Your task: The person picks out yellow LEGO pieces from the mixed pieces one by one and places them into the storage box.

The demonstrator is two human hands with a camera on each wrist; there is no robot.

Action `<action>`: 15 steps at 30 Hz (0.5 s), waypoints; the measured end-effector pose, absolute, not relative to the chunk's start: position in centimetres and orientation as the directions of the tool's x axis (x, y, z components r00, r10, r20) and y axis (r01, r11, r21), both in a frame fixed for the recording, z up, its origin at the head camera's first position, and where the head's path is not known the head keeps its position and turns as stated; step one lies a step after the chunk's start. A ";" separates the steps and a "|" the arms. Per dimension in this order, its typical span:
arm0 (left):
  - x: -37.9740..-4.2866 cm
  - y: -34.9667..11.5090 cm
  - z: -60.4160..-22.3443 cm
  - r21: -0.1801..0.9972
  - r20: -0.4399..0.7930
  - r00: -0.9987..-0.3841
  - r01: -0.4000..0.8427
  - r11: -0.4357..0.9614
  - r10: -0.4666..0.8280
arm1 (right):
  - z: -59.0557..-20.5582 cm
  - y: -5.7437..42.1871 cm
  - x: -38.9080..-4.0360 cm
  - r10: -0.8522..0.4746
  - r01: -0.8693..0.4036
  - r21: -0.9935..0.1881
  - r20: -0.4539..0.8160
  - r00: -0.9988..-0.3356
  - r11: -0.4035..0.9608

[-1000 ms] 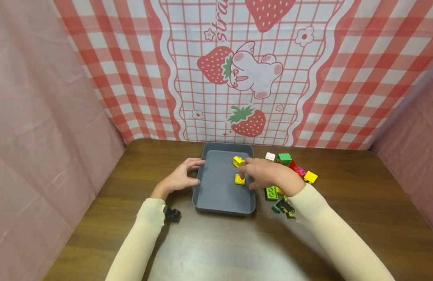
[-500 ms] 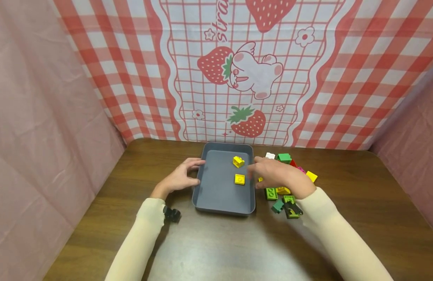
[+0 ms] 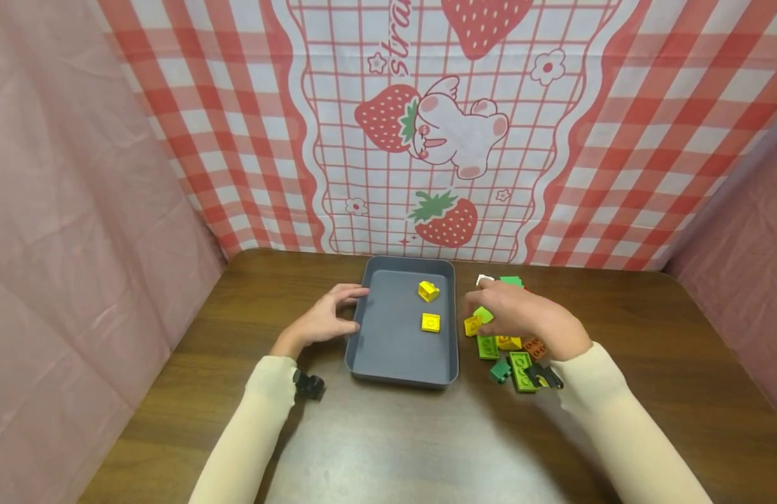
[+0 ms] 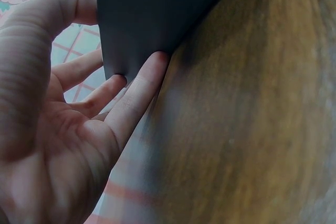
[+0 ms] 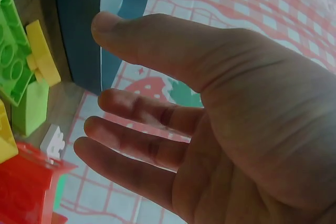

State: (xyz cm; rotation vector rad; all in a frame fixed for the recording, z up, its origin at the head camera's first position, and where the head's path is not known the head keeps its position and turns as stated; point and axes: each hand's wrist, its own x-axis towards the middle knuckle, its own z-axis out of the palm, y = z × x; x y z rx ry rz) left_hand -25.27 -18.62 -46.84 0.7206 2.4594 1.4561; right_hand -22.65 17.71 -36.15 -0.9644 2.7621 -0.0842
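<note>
My left hand (image 3: 322,318) touches the left wall of a grey tray (image 3: 395,350), its fingertips against the outer side in the left wrist view. Inside the tray lie a yellow angled toy brick (image 3: 428,291) and a flat yellow brick (image 3: 430,323). To the right of the tray, my right hand (image 3: 514,311) hovers over a pile of toy bricks. A yellow piece (image 3: 472,325) and a lime brick (image 3: 483,315) show just below its fingers. The right wrist view has its thumb and fingers (image 5: 131,106) spread apart, holding nothing.
Around the right hand lie a lime plate (image 3: 487,348), a brown brick (image 3: 535,348), a dark green brick (image 3: 500,371) and a longer lime plate (image 3: 521,371). A red piece (image 5: 26,182) shows in the right wrist view. A strawberry-print cloth (image 3: 445,140) hangs behind the table.
My right hand has moved right, from over the tray to over the brick pile, leaving both yellow bricks in the tray. My left hand has stayed at the tray's wall.
</note>
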 end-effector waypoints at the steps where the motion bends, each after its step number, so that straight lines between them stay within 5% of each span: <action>1: -25.3 -18.7 -46.8 0.863 0.079 -0.863 0.310 0.399 0.500 | -36.1 17.8 -22.6 -0.611 -0.598 -0.125 -0.187 -0.769 0.792; 15: -25.2 -18.7 -46.6 0.851 0.064 -0.861 0.311 0.422 0.505 | -37.1 17.9 -22.6 -0.595 -0.578 -0.144 -0.162 -0.787 0.804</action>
